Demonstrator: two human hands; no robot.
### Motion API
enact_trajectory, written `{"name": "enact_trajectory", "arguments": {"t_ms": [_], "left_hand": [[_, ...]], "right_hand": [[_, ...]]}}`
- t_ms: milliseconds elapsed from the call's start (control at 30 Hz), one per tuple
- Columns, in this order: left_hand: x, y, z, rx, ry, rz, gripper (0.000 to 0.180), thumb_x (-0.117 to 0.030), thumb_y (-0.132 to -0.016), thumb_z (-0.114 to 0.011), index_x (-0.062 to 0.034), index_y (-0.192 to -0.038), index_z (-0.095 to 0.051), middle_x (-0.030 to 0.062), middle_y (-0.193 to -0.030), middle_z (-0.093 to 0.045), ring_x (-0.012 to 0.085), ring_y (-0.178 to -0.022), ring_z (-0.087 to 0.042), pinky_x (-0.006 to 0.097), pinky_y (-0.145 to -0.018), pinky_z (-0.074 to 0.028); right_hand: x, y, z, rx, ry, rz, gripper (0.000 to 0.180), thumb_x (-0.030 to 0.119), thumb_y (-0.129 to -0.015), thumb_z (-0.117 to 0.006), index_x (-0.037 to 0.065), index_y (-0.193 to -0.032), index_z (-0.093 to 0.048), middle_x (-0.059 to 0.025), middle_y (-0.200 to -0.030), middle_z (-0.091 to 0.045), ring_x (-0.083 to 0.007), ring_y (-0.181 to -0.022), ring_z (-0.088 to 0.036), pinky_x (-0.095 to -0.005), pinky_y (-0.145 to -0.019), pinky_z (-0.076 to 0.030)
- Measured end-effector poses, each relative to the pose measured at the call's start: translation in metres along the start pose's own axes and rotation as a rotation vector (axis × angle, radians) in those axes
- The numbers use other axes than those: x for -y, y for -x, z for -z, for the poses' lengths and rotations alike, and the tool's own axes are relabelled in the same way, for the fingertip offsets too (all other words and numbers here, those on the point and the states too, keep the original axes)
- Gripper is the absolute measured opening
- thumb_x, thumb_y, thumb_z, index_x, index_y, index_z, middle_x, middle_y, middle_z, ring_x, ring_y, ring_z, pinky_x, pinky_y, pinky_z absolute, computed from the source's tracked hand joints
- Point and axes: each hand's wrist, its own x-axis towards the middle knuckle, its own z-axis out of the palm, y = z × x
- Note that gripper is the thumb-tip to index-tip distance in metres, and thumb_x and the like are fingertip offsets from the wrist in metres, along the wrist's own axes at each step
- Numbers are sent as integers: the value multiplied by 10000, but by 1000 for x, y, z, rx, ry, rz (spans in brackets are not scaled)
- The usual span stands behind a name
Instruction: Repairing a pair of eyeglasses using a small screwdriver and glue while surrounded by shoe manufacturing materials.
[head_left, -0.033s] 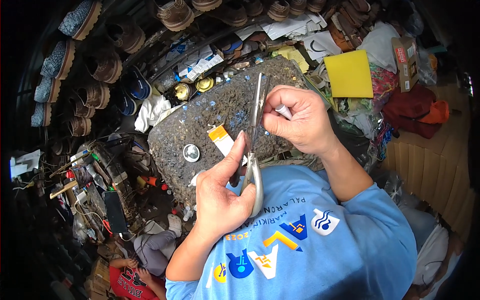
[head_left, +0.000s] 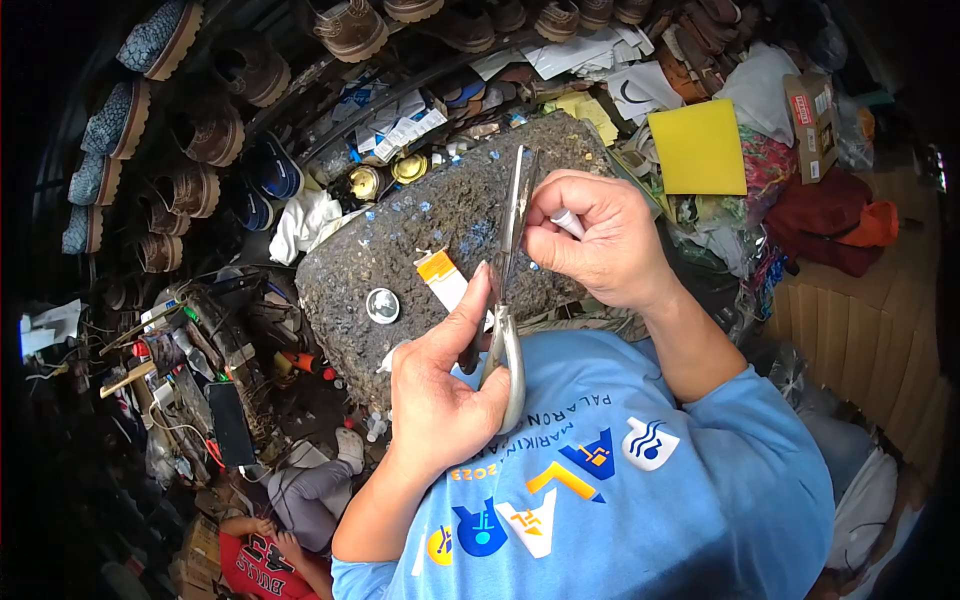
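Your left hand [head_left: 440,405] grips scissors [head_left: 504,316], blades pointing away from you, above rough stone block [head_left: 335,275]. Your right hand [head_left: 605,240], curled around small white tube-like piece [head_left: 568,223], just beside blades. Looks like snipping step; next cut needs steady hold, fingertips clear. Beyond: yellow sheet [head_left: 697,148].

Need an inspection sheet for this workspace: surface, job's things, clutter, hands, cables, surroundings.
Surface: rough dark block, blue specks on top.
Job's things: scissors and small white item, both in hand.
Clutter: orange-and-white box and round disc on the block; gold tins near its far edge.
Hands: left hand grips scissors; right hand holds small white item beside them.
Cables: red strand at left; cannot tell if electrical.
Surroundings: rows of shoes upper left; person in red lower left; yellow sheet at right.
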Motion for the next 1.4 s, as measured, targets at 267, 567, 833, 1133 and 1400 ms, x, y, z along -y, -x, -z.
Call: {"name": "enact_trajectory", "arguments": {"t_ms": [267, 567, 833, 1133, 1400], "left_hand": [[3, 0, -2, -32, -25, -14, 704, 44, -740, -610, -56, -1418, -451, 120, -1238, -635, 128, -1012, -622, 290, -887, -513], [8, -2, -11, -118, -142, -111, 709, 4, -680, -579, -8, -1381, -481, 207, -1138, -670, 227, -916, -704, 311, -836, -534], [11, -3, -14, -161, -200, -200, 697, 6, -691, -590, 0, -1379, -477, 220, -1167, -653, 262, -949, -703, 324, -837, -541], [15, 7, -11, -97, 111, -34, 746, 59, -736, -604, -45, -1447, -403, 130, -1309, -584, 139, -993, -627, 262, -851, -513], [14, 3, -8, 52, 104, -7, 801, 55, -716, -599, -88, -1471, -375, 136, -1344, -551, 158, -977, -631, 247, -748, -528]], "right_hand": [[-3, 2, 0, -7, 117, 46, 109, 72, -795, -727, -11, -832, -667, -44, -758, -633, -83, -666, -587, -243, -595, -481], [-6, 3, -2, -22, 140, 62, 115, 71, -791, -719, -16, -843, -664, -64, -762, -635, -98, -663, -600, -248, -583, -478], [-8, 3, 0, 22, 147, 70, 108, 66, -792, -709, -18, -843, -663, -81, -758, -634, -107, -649, -602, -259, -568, -477], [-20, 9, -4, -73, 47, -15, 141, 125, -848, -710, -2, -868, -651, -18, -699, -598, -74, -615, -556, -237, -528, -443], [-13, 11, -2, 63, -527, -313, 155, 119, -924, -641, -9, -1011, -627, 40, -671, -542, -13, -526, -449, -183, -451, -340]]}}
